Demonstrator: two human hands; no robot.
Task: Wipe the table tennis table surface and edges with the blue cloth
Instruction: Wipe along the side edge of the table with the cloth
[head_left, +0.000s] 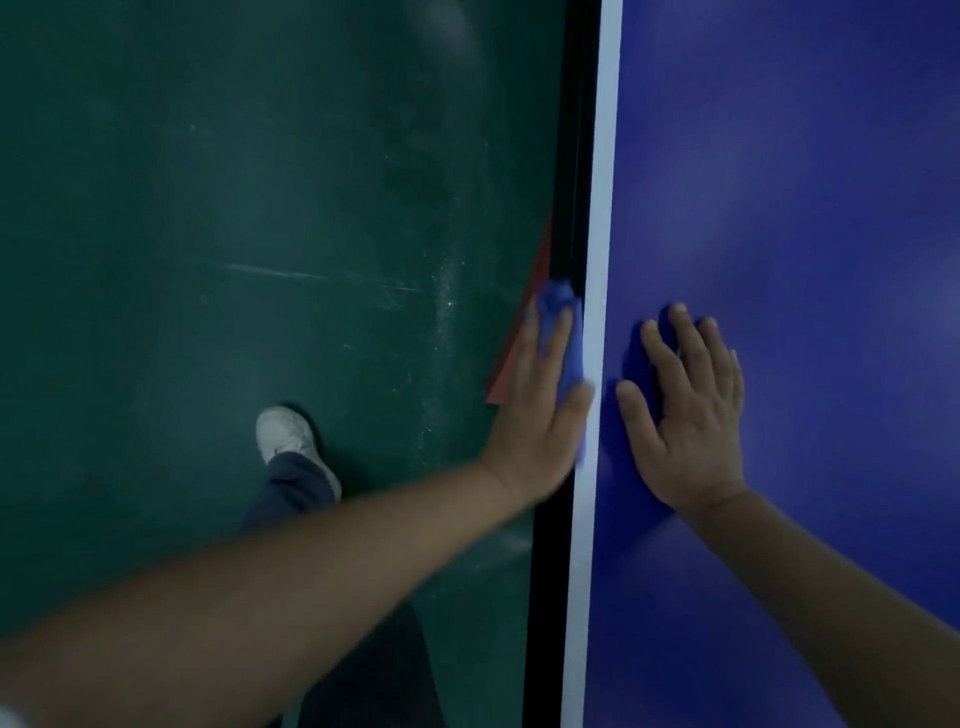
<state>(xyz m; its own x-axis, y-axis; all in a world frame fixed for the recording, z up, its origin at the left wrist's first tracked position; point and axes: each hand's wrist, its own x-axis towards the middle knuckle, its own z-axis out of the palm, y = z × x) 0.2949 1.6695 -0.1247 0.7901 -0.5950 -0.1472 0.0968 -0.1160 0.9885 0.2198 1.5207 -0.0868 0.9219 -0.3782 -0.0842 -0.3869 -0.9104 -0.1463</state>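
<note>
The blue table tennis table (805, 182) fills the right half of the head view, with a white line (602, 156) along its left border and a black side edge (569, 156) beside it. My left hand (540, 415) presses the blue cloth (563, 332) flat against that black side edge, fingers stretched forward over the cloth. My right hand (685, 405) lies palm down on the blue top just right of the white line, fingers spread, holding nothing.
A dark green floor (234, 234) with pale scuff marks lies left of the table. My foot in a white shoe (291, 436) stands on it. A reddish floor patch (519, 353) shows beside the table edge.
</note>
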